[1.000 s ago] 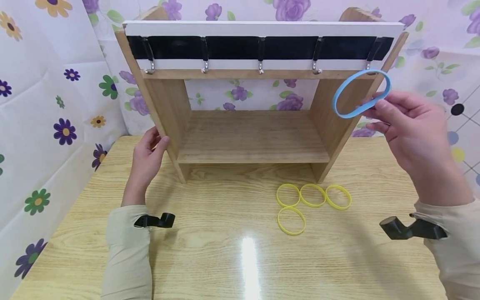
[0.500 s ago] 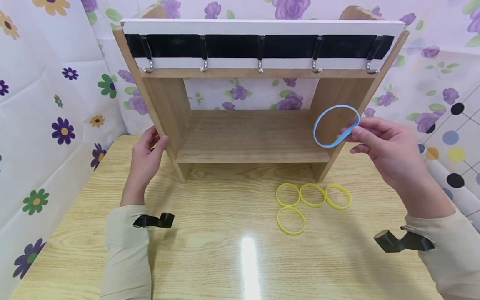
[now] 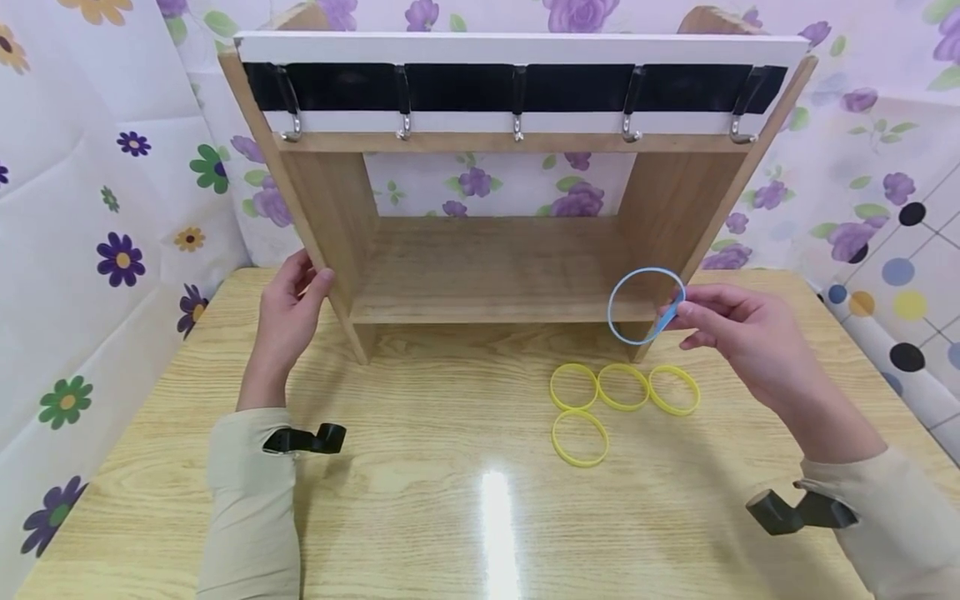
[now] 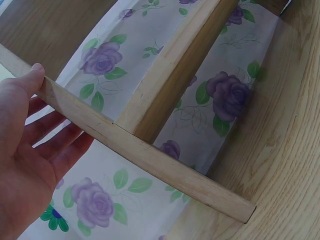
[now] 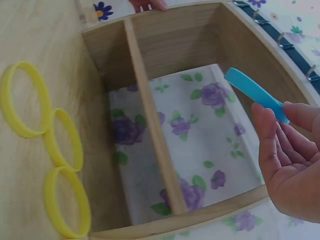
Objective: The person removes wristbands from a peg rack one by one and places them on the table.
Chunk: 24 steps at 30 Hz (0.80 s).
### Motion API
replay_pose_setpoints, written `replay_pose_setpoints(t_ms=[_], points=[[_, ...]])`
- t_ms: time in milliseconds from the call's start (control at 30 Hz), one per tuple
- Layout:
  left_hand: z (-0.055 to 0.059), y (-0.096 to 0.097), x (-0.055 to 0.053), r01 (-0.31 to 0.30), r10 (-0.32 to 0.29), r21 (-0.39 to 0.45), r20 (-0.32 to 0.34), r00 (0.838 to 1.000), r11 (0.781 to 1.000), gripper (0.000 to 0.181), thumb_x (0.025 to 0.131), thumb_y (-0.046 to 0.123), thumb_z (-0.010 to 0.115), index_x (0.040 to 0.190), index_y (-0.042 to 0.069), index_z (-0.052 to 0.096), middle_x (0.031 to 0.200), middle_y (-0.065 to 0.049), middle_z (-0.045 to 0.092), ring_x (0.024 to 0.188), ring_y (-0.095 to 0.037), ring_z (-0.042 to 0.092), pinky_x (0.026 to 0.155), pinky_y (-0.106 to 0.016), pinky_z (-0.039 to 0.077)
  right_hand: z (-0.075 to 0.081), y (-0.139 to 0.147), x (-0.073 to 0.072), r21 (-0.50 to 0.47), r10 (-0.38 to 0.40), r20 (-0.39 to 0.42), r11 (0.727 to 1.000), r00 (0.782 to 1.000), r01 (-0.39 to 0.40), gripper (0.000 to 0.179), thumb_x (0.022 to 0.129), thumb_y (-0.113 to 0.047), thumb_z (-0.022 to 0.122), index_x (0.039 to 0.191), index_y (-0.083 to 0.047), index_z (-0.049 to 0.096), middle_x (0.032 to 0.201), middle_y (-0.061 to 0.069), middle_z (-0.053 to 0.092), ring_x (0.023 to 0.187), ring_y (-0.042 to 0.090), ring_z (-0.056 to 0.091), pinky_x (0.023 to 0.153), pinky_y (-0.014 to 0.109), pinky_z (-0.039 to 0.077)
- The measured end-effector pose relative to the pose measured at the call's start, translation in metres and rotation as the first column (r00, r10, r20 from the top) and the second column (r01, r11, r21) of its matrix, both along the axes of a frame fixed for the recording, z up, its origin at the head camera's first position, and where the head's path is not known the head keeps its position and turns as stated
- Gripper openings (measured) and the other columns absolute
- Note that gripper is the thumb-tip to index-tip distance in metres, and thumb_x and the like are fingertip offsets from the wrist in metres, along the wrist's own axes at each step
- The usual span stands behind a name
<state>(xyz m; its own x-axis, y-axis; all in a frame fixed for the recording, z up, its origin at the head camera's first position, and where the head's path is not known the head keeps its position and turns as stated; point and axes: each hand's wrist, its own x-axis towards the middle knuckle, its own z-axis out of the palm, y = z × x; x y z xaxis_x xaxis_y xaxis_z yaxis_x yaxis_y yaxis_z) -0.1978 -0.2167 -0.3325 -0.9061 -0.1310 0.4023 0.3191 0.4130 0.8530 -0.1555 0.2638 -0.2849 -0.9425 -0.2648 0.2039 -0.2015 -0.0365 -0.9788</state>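
Compared with one second ago, the right hand (image 3: 738,337) has come down a lot. Then it held the blue ring (image 3: 647,305) high, at the rightmost hook (image 3: 741,131) of the wooden rack (image 3: 495,267); half a second ago the ring was already lower, in front of the rack's right side panel. Now the ring is in the air in front of the lower right corner of the rack, just above the four yellow rings (image 3: 611,396) that lie flat on the table (image 3: 450,500). It does not touch them. The yellow rings and the rack have not moved.

The right hand pinches the blue ring at its right edge between the thumb and the fingertips (image 5: 272,117), with the ring standing almost upright and its opening towards the camera. The right forearm reaches from the lower right, across the table.

The left hand (image 3: 288,312) is in the same place as before. It grips the front edge of the rack's left side panel: the thumb lies on the front edge and the fingers (image 4: 55,145) are behind the board.
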Motion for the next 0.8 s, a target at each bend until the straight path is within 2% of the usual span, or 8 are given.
replay_pose_setpoints(t_ms=[300, 533, 800], points=[[0.001, 0.000, 0.000, 0.000, 0.000, 0.006, -0.008, 1.000, 1.000, 0.046, 0.101, 0.019, 0.053, 0.142, 0.001, 0.045, 0.134, -0.018, 0.052, 0.123, -0.031, 0.050, 0.100, -0.040, 0.045, -0.024, 0.010, 0.007, 0.162, -0.022, 0.080, 0.987, 0.997, 0.009, 0.014, 0.095, -0.005, 0.062, 0.104, -0.009, 0.072, 0.093, 0.004, 0.073, 0.086, 0.013, 0.069, 0.070, 0.027, 0.057], [0.000, 0.001, 0.000, -0.005, 0.005, 0.009, -0.013, 1.000, 1.000, 0.046, 0.100, 0.019, 0.053, 0.141, 0.000, 0.045, 0.133, -0.018, 0.053, 0.121, -0.029, 0.050, 0.098, -0.037, 0.046, -0.044, 0.019, 0.011, 0.321, -0.035, 0.105, 0.947, 0.994, 0.000, 0.014, 0.096, -0.012, 0.061, 0.106, -0.009, 0.071, 0.094, 0.004, 0.073, 0.087, 0.014, 0.069, 0.072, 0.029, 0.057], [0.000, 0.001, 0.000, -0.005, 0.005, 0.010, -0.003, 1.000, 1.000, 0.046, 0.101, 0.020, 0.053, 0.142, 0.001, 0.045, 0.133, -0.018, 0.052, 0.122, -0.030, 0.050, 0.100, -0.038, 0.045, -0.066, 0.027, 0.016, 0.311, 0.009, 0.166, 0.949, 0.986, -0.061, 0.016, 0.097, -0.011, 0.059, 0.107, -0.006, 0.070, 0.095, 0.005, 0.072, 0.089, 0.016, 0.068, 0.074, 0.030, 0.057]])
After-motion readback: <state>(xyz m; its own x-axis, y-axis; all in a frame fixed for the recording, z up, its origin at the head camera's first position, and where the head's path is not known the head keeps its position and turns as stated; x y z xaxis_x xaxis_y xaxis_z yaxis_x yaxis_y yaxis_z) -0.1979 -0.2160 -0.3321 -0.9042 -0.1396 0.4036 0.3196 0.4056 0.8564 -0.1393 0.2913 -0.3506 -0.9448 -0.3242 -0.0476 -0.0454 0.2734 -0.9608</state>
